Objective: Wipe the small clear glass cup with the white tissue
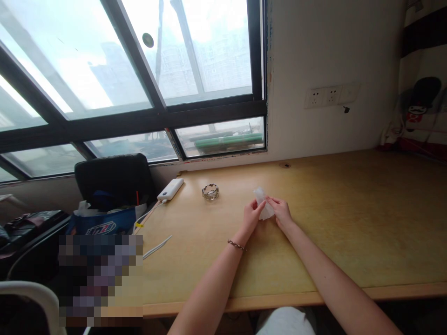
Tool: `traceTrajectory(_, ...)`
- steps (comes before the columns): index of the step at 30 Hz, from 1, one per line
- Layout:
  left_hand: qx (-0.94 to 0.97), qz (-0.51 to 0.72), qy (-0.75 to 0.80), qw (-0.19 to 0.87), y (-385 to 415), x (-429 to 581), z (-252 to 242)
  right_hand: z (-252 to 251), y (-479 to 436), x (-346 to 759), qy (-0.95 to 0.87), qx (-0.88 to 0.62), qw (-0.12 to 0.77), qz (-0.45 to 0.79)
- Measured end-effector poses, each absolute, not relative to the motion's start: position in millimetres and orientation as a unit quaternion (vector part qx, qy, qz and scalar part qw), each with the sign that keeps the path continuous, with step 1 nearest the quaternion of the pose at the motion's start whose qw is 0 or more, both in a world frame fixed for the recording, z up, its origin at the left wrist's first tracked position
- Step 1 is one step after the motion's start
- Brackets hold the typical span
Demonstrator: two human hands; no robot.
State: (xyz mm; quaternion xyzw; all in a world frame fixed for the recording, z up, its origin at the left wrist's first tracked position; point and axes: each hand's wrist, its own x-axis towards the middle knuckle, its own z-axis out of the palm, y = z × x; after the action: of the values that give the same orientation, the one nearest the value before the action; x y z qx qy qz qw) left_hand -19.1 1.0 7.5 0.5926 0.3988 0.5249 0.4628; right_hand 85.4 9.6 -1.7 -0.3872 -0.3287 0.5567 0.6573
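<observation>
A crumpled white tissue [267, 212] is held between my two hands over the wooden table. My left hand [251, 216] pinches it from the left, with the thumb lying on top. From the right, my right hand [282, 212] has its fingers closed on the tissue's other side. Part of the tissue sticks out beyond the fingertips. A braided bracelet [236, 244] circles my left wrist. To the left of my hands, a silvery openwork metal ring-shaped piece [210, 191] rests on the table, touched by neither hand.
A white power bank [171, 189] with a cable plugged in lies at the table's left edge. Another white cable end [158, 246] lies nearer. Left of the table [366, 223] stand a black chair [113, 177] and a blue bag [104, 223]. Behind are a window and wall sockets [324, 97].
</observation>
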Motion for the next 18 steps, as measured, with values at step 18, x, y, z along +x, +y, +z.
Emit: traceTrajectory(18,0.461,0.591,0.409,0.52,11.0,-28.7,-3.2,-3.8,19.1,98.6,-0.194,-0.444,0.672,0.56)
